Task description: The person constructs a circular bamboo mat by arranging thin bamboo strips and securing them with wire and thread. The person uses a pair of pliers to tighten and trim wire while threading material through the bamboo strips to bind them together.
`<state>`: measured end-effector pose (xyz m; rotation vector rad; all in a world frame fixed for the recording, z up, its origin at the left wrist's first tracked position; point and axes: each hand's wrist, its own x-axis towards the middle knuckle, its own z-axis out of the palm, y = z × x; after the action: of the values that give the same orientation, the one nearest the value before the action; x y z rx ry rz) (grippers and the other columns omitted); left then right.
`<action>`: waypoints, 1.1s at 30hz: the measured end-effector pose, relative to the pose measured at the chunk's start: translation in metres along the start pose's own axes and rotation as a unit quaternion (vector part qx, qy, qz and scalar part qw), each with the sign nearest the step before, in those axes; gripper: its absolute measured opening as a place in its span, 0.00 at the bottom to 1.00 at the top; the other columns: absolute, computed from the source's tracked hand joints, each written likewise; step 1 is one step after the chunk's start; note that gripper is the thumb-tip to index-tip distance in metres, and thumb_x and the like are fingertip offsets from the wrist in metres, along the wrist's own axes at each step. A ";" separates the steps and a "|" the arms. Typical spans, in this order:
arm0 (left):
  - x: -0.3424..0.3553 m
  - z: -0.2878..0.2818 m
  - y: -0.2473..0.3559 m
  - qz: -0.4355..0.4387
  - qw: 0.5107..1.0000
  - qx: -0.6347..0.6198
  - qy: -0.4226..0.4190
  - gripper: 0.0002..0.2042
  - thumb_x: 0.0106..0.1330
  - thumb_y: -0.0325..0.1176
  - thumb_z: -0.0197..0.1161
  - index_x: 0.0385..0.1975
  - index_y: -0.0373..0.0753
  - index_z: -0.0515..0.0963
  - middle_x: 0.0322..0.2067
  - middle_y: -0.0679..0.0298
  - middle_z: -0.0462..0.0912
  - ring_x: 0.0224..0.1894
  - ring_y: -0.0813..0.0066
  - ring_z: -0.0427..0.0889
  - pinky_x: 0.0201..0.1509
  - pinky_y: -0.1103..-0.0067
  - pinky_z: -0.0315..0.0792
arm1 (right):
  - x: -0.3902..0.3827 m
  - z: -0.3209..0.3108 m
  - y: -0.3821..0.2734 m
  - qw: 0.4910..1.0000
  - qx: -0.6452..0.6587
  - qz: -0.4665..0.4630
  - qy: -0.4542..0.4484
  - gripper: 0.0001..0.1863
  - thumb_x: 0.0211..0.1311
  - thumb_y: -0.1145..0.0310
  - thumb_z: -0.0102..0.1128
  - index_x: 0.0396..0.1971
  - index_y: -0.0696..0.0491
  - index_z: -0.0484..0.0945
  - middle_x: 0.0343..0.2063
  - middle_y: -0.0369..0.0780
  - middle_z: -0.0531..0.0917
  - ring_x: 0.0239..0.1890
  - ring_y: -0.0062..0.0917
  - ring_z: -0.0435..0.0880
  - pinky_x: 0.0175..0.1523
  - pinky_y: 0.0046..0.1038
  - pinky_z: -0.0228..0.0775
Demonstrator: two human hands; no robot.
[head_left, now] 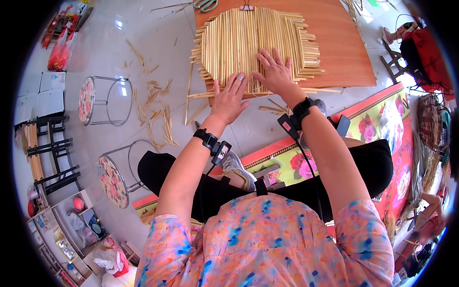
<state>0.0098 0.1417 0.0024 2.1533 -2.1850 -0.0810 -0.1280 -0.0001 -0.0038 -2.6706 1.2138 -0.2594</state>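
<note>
One left hand and one right hand rest spread, unclenched, on one straw panel.

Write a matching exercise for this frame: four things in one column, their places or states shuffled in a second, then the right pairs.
1. left hand
2. scissors
3. binder clip
4. floral stools

A. at the top edge of the stalk panel
B. on the floor, toward the picture's left
C. palm down, ring on a finger
D. at the board's upper-left corner

Pairs: 1-C, 2-D, 3-A, 4-B
</note>
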 end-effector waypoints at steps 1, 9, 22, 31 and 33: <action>-0.001 -0.003 0.001 -0.002 1.000 0.006 -0.005 0.36 0.55 0.47 0.60 0.63 0.47 0.53 0.64 0.70 0.52 0.67 0.72 0.49 0.63 0.48 0.46 | 0.001 -0.004 0.000 1.000 0.029 0.003 -0.001 0.30 0.57 0.48 0.50 0.58 0.46 0.63 0.62 0.33 0.59 0.68 0.35 0.47 0.65 0.55 0.35; -0.005 -0.001 0.000 0.007 1.000 0.006 0.006 0.37 0.55 0.48 0.59 0.64 0.47 0.51 0.65 0.69 0.50 0.67 0.69 0.50 0.63 0.47 0.46 | 0.000 -0.023 -0.008 0.989 0.120 0.039 0.077 0.10 0.50 0.67 0.56 0.33 0.52 0.77 0.35 0.40 0.79 0.43 0.35 0.76 0.46 0.36 0.68; -0.009 0.005 -0.003 0.011 1.000 0.010 0.026 0.39 0.52 0.48 0.62 0.64 0.46 0.52 0.65 0.67 0.51 0.67 0.68 0.50 0.61 0.47 0.48 | 0.008 -0.023 -0.046 0.992 0.010 0.056 -0.111 0.08 0.52 0.72 0.53 0.33 0.53 0.77 0.40 0.45 0.75 0.40 0.40 0.79 0.41 0.36 0.73; -0.010 0.007 -0.005 0.013 0.999 -0.013 0.043 0.39 0.49 0.46 0.65 0.62 0.45 0.55 0.63 0.66 0.54 0.66 0.68 0.51 0.61 0.48 0.49 | 0.010 -0.002 -0.026 0.971 0.177 0.054 -0.150 0.11 0.50 0.65 0.54 0.27 0.58 0.78 0.22 0.49 0.80 0.32 0.38 0.81 0.38 0.34 0.73; -0.009 0.009 -0.005 0.013 0.999 -0.015 0.050 0.39 0.49 0.46 0.65 0.62 0.45 0.54 0.63 0.67 0.54 0.66 0.68 0.50 0.61 0.48 0.49 | 0.013 -0.004 -0.018 0.950 0.190 0.065 -0.240 0.12 0.50 0.64 0.57 0.27 0.59 0.79 0.16 0.43 0.78 0.22 0.29 0.79 0.29 0.29 0.71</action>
<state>0.0141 0.1508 -0.0069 2.0651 -2.1408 -0.0046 -0.1072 0.0015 0.0056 -2.1384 1.0480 0.1578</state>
